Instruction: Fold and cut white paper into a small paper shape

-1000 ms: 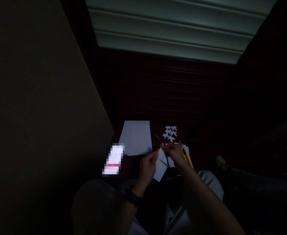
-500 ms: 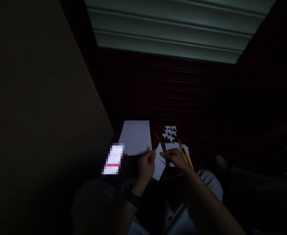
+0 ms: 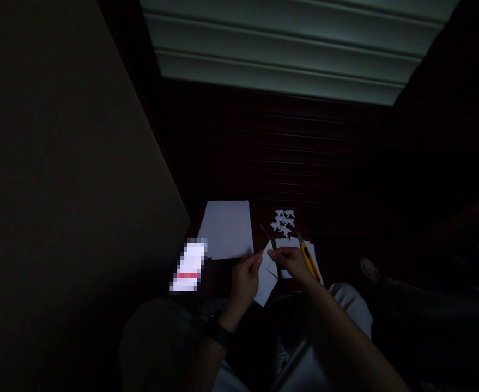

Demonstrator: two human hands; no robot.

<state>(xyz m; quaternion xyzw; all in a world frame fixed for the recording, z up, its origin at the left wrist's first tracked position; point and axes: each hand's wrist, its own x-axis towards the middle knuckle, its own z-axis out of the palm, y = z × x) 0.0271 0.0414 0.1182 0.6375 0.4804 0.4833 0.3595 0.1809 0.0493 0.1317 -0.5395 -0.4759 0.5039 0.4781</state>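
Observation:
The scene is very dark. My left hand [image 3: 245,277], with a dark watch on its wrist, pinches the left edge of a small white paper piece [image 3: 267,275]. My right hand [image 3: 292,261] pinches the same paper's upper right part, fingers closed. Just beyond the hands lies a thin dark tool, maybe scissors or a pen [image 3: 267,235]. A yellow utility knife [image 3: 308,257] rests on white paper right of my right hand. Several small white paper cutouts [image 3: 283,220] lie farther back.
A larger white sheet [image 3: 228,228] lies on the dark wooden table [image 3: 325,228] at the left. A bright blurred rectangle [image 3: 189,267] glows beside it. A wall fills the left side. A shoe [image 3: 370,269] shows at the right. My lap is below.
My hands and the small paper shifted slightly toward me and down; the grip on the paper is unchanged. Nothing else has moved.

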